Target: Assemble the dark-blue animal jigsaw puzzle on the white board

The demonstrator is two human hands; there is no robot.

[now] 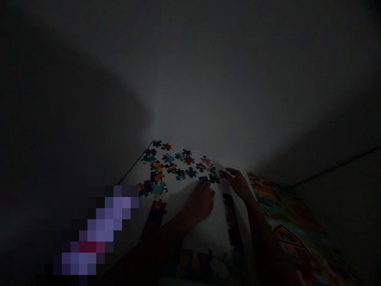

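In the dim head view, many loose jigsaw puzzle pieces (180, 174) lie on a white board (178, 200). My left hand (201, 202) rests low over the board, fingers bent, its fingertips on a dark blue puzzle piece (204, 179). To its right, my right hand (238, 182) reaches in with curled fingers at another dark puzzle piece (222, 174). Between the hands lies one more dark piece (213, 178). Joined pieces form a strip (229, 210) under my right wrist and another strip (156, 212) left of my left hand. Poor light hides the finger contacts in part.
A colourful printed sheet (285, 206) with a red-roofed house lies right of the board. More joined pieces (202, 262) are near the lower edge. Pale walls or cloth (202, 99) rise behind the board. A pixelated blur (104, 226) covers something at lower left.
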